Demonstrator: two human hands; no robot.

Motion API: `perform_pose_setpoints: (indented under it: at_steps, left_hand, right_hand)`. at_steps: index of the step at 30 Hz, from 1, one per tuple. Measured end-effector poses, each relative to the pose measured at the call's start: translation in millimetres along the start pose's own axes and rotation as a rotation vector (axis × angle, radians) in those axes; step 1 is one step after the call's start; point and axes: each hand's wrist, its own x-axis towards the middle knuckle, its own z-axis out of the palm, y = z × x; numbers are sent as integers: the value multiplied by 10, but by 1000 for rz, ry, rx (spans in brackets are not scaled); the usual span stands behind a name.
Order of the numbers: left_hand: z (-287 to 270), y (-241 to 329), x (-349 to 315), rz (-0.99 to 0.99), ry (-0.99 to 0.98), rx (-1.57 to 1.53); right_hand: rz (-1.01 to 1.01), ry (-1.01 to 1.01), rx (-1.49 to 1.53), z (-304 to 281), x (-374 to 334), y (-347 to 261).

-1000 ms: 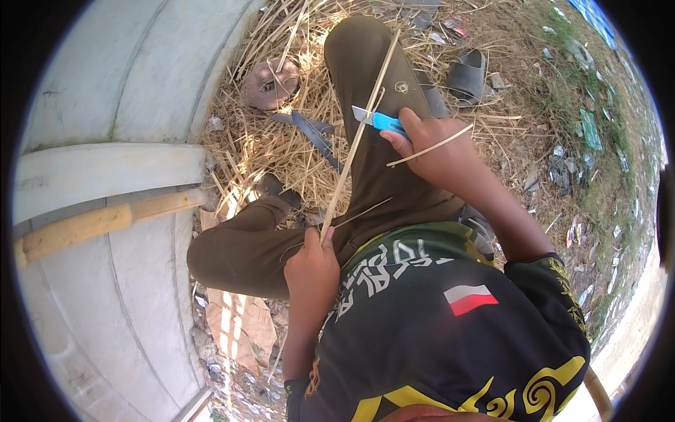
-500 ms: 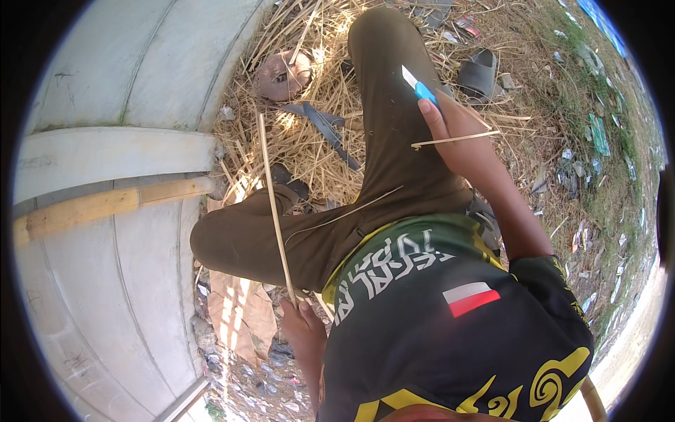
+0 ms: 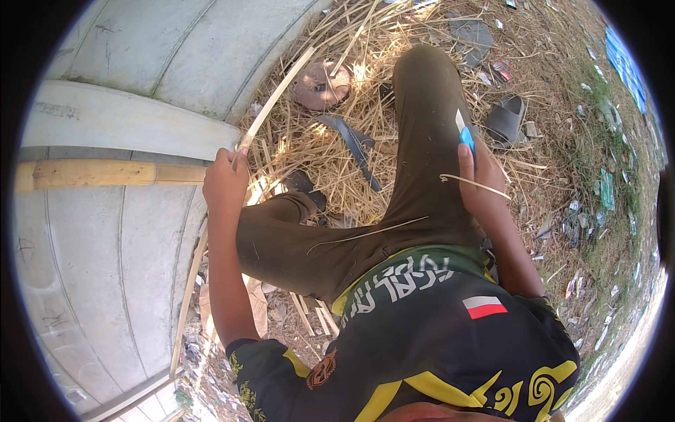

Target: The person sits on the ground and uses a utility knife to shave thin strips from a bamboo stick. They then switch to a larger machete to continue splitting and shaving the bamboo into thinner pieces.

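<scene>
My left hand (image 3: 226, 177) is closed round a long pale bamboo strip (image 3: 280, 88), beside the wall. The strip curves up and away over the litter; a similar length (image 3: 186, 306) shows below my forearm, and I cannot tell whether it is the same piece. In my right hand (image 3: 484, 181), by my right knee, is a blue utility knife (image 3: 466, 138) with its blade out, pointing away from me. A thin curled shaving (image 3: 453, 177) lies across the back of that hand. Another thin sliver (image 3: 365, 234) rests on my lap.
Pale panel wall (image 3: 105, 260) with a bamboo pole (image 3: 105, 174) stands at left. Shavings (image 3: 351, 165) cover the ground between my legs, with a round reddish block (image 3: 322, 86) and dark straps (image 3: 355, 144). A grey sandal (image 3: 505, 121) lies beyond my right knee; litter spreads right.
My left hand has risen from beside my hip to the wall beyond my left knee, holding a strip that now reaches far ahead. The right hand still grips the knife; the view has shifted.
</scene>
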Motion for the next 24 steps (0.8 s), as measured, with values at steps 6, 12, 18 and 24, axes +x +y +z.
perform_pose_setpoints:
  at_steps: [6,12,18,24]
  left_hand:
    - [945,-10,868,9,-137,9]
    - [1585,37,911,27,-225,44]
    - [1347,311,996,0,-274,11]
    - [1295,464,1126,-55,-254,-7]
  right_hand:
    - [21,-9,-50,51,-1,26]
    - [9,-34,-104,66,-15,8]
    - [74,-112,-84,42,-10,57]
    - [66,-108,-96,69,-9,98]
